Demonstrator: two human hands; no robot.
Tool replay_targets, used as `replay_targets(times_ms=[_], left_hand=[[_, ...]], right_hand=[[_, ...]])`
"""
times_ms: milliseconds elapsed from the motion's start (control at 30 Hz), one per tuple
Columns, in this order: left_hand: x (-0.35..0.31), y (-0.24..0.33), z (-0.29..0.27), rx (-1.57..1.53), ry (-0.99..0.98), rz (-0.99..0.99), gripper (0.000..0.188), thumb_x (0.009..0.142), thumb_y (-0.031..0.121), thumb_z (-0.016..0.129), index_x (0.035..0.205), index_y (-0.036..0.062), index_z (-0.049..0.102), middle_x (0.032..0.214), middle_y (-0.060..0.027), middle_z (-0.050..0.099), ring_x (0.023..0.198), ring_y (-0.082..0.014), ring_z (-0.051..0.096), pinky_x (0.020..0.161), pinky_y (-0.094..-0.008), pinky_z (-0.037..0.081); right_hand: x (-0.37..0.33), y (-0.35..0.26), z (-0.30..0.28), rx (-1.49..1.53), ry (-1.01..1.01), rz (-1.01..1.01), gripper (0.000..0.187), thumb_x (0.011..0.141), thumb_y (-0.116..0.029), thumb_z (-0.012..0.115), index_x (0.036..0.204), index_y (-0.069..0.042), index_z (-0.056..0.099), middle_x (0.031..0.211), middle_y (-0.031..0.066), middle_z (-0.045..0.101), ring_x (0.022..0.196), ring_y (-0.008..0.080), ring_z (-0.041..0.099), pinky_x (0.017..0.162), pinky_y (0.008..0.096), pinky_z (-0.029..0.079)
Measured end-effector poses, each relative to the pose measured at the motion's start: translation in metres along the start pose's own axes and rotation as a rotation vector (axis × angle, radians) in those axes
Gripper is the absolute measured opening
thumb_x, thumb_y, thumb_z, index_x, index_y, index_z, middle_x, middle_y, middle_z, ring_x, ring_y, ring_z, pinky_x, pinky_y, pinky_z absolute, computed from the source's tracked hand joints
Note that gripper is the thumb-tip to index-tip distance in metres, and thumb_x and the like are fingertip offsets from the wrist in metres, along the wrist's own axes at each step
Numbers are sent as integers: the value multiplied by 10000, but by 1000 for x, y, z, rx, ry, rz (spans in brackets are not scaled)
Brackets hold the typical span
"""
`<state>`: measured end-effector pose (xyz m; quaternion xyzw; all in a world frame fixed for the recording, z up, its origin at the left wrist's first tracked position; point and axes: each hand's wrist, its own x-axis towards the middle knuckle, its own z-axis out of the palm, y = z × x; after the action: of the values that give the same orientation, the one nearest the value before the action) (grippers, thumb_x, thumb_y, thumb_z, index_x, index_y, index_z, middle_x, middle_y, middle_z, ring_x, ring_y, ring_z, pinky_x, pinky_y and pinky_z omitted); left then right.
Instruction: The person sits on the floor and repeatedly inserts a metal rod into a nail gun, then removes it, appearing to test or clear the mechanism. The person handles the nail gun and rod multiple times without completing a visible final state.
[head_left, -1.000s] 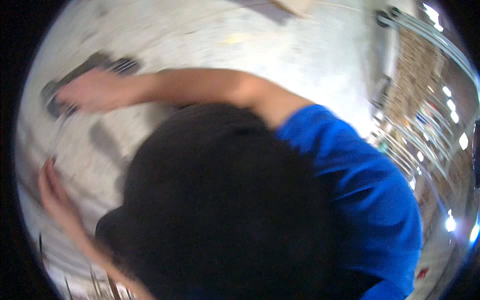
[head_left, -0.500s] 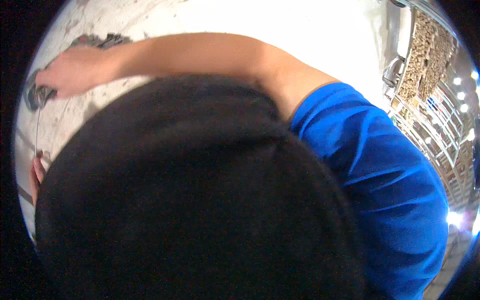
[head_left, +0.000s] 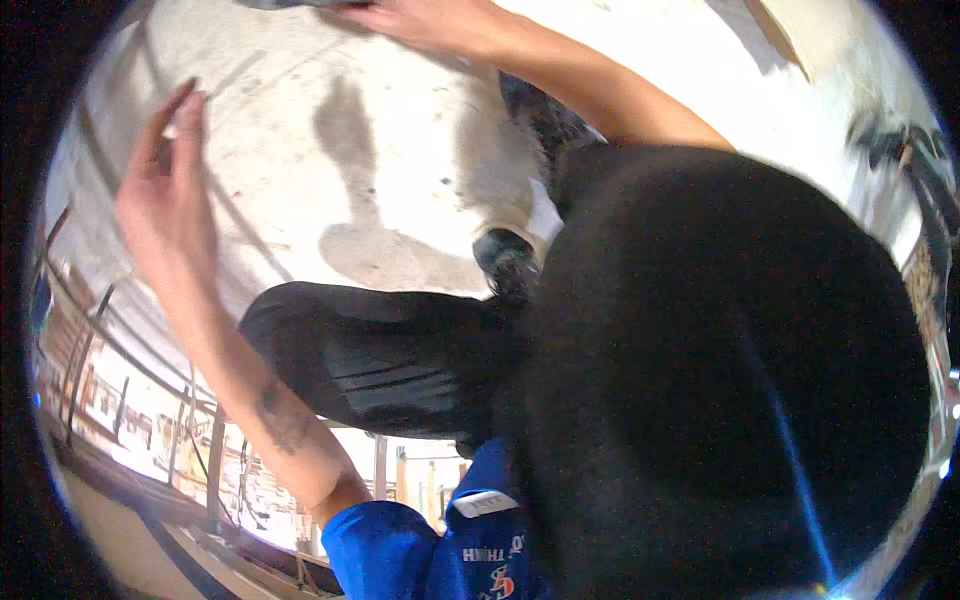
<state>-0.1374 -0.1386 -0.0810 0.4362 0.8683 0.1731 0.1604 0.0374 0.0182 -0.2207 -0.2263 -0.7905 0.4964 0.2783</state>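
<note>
My left hand (head_left: 170, 200) is raised over the pale, speckled floor (head_left: 270, 150) at the left. Its thumb and fingertips come together in a pinch, and a small pale spot shows between them; I cannot make out what it is. At the top edge, my right hand (head_left: 420, 18) grips a dark grey power tool (head_left: 295, 3), mostly cut off by the picture's rim. The thin bit seen on the tool earlier is out of sight. The two hands are well apart.
My bent leg in black trousers (head_left: 370, 350) and a dark shoe (head_left: 505, 260) are below. A big black rounded shape (head_left: 720, 380) hides the right half. Metal frames (head_left: 215, 460) stand lower left; dark, blurred equipment (head_left: 895, 150) is far right.
The view has swung left, bringing my whole left forearm, leg and shoe into sight. My right hand and the tool have shifted to the top edge, and the hands appear farther apart.
</note>
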Motion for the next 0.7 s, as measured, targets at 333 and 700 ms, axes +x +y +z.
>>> replay_targets(times_ms=[333,700], left_hand=[[-26,33,-27,-127,-60,-183,285,964,297,711,1122,63,754,866,-133,731,766,-116,613,730,-281,492],[-33,29,-6,-227,-60,-279,241,958,277,719,1049,62,777,588,-8,469,547,-79,355,513,-282,303]], right_hand=[[-17,-19,21,-122,-170,-13,360,848,-82,653,1189,-88,536,1076,166,662,1012,413,635,835,488,509],[-16,-19,18,-137,-161,53,402,869,-169,765,1194,-87,542,1058,171,682,988,403,663,815,457,536]])
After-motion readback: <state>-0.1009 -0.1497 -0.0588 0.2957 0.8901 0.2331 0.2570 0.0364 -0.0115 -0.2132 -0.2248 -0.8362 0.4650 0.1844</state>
